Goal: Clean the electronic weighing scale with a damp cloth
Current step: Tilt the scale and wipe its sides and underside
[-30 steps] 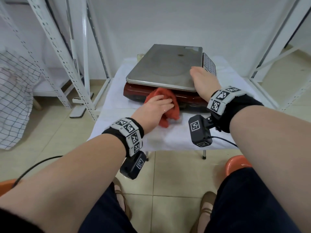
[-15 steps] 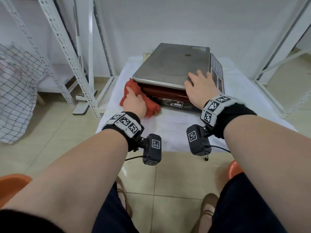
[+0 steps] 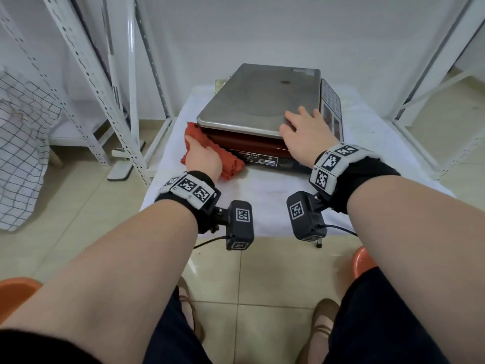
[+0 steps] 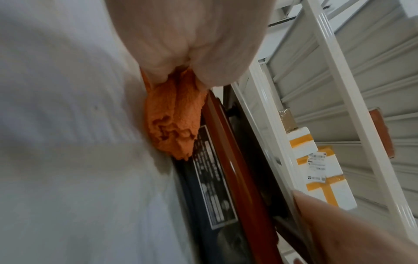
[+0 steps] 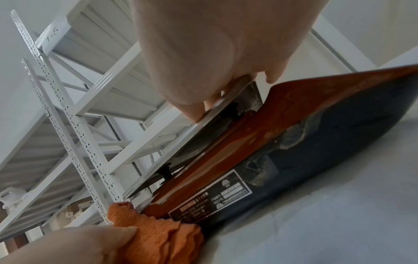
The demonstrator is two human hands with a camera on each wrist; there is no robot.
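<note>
The weighing scale has a steel platter (image 3: 257,101), a dark red base (image 3: 249,143) and a keypad panel (image 3: 332,106) on its right side. It stands on a small table with a white cover (image 3: 275,200). My left hand (image 3: 200,153) grips a bunched red-orange cloth (image 3: 231,165) against the base's front-left corner. In the left wrist view the cloth (image 4: 174,121) bulges out of the palm beside the red base (image 4: 226,142). My right hand (image 3: 304,130) lies flat on the platter's front-right corner. In the right wrist view its fingertips (image 5: 194,110) rest at the platter's edge.
White perforated metal racks stand left (image 3: 86,74) and right (image 3: 420,88) of the table. A checked fabric (image 3: 23,143) hangs at far left. Orange stools (image 3: 15,292) (image 3: 363,261) sit near my knees. Taped boxes (image 4: 316,160) lie on a shelf behind the scale.
My left hand has slid the cloth from the middle of the scale's front to its front-left corner. The right hand has stayed on the platter, its fingers now spread flat.
</note>
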